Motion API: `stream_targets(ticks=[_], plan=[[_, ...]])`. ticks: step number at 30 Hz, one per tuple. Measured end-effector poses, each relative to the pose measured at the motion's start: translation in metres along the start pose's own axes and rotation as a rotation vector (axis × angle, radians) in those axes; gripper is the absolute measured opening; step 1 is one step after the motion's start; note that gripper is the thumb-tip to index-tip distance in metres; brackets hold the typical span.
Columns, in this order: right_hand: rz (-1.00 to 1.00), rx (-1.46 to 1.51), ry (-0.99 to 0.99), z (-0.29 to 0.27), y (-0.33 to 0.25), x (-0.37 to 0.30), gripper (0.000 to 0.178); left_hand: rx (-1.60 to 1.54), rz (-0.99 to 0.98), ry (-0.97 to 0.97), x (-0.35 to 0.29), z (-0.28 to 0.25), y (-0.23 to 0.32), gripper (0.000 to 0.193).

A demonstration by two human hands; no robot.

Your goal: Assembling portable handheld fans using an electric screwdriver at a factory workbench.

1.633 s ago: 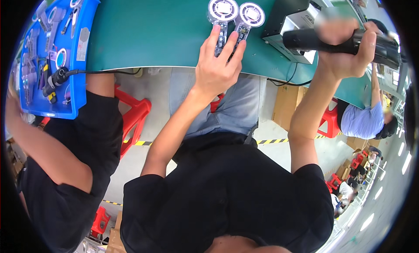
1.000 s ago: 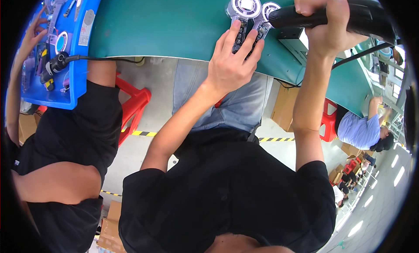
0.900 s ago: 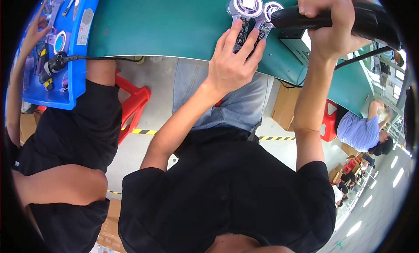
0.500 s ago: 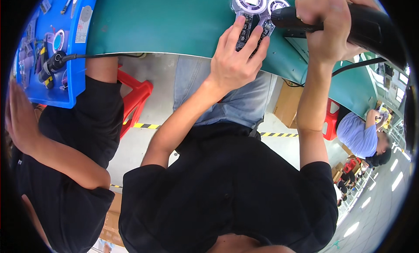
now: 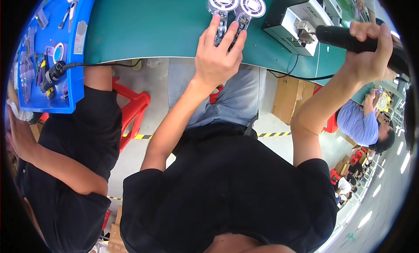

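Side by side on the green table lie two handheld fan bodies, a left one (image 5: 223, 4) and a right one (image 5: 252, 6). Each has a round white-ringed head and a clear handle with a circuit board inside. My left hand (image 5: 217, 58) grips their handles, its fingers spread over and between them. In my right hand (image 5: 371, 50) is a black electric screwdriver (image 5: 342, 38), held nearly level with its tip pointing left. That tip is at the metal outlet of a box-shaped screw feeder (image 5: 286, 18); whether a screw sits on it is too small to tell.
A blue bin (image 5: 78, 65) at the left holds clear plastic parts, scissors and a corded black screwdriver (image 5: 53, 74). Beside me on the left sits a person in black (image 5: 70, 165). A cardboard box (image 5: 290, 98) stands under the green table (image 5: 144, 25), and a black cable hangs along its edge.
My right hand has carried the screwdriver right, away from the fan bodies, to the screw feeder. My left hand and both fan bodies have shifted a little left.
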State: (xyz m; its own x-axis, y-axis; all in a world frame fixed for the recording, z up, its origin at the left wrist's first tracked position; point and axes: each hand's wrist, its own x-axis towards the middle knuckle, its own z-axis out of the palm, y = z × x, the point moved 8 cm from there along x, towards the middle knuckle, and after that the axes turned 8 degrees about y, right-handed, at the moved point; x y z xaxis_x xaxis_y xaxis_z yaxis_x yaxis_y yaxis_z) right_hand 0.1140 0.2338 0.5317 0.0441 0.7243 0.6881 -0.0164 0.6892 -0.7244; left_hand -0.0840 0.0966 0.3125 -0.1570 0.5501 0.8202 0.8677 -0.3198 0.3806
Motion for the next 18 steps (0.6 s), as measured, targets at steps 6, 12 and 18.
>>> stream_targets(ticks=[6,12,18], plan=[[-0.092,-0.057,0.030,-0.008,0.008,-0.012,0.016,0.005,0.009,0.010,-0.001,0.002,0.000,0.039],[0.031,0.013,0.081,-0.027,0.034,-0.014,0.029,0.004,0.023,0.010,0.002,0.003,0.002,0.039],[0.166,0.014,0.118,-0.014,0.040,-0.021,0.035,0.006,0.006,0.024,-0.001,0.001,0.000,0.042]])
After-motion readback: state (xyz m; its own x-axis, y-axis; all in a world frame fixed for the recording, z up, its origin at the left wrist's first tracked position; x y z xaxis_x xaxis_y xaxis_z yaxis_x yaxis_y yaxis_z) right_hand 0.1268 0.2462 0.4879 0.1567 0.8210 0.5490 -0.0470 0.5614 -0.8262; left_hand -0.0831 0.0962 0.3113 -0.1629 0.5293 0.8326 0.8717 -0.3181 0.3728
